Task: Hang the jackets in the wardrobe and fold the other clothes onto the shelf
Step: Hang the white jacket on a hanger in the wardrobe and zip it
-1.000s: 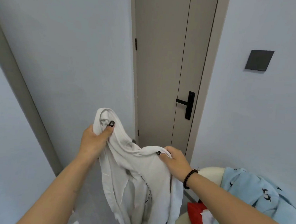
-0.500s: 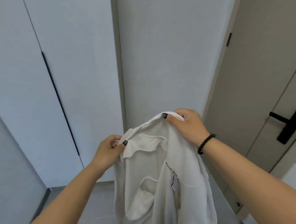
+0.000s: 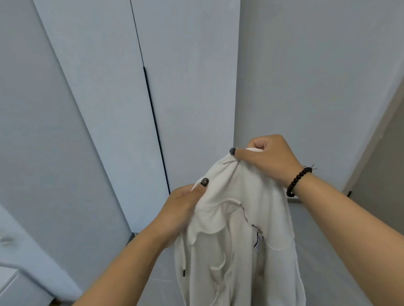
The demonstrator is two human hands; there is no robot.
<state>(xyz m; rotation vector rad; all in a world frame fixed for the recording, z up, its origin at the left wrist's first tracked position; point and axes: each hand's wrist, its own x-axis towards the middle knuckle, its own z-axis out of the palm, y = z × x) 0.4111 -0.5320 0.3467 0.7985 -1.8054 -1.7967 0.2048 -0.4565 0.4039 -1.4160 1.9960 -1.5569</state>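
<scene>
Both hands grasp a white hooded jacket [image 3: 243, 237] at its top edge, left hand [image 3: 181, 210] at 7 o'clock of the right hand [image 3: 266, 158], apparently spreading it before the closed wardrobe doors [image 3: 119, 106].

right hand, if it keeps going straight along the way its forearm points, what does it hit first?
Probably the closed wardrobe door. The right hand, gripping the white hoodie, points up and left toward that panel, and nothing else shows between them. Depth is unclear, so the gap can't be judged.
</scene>
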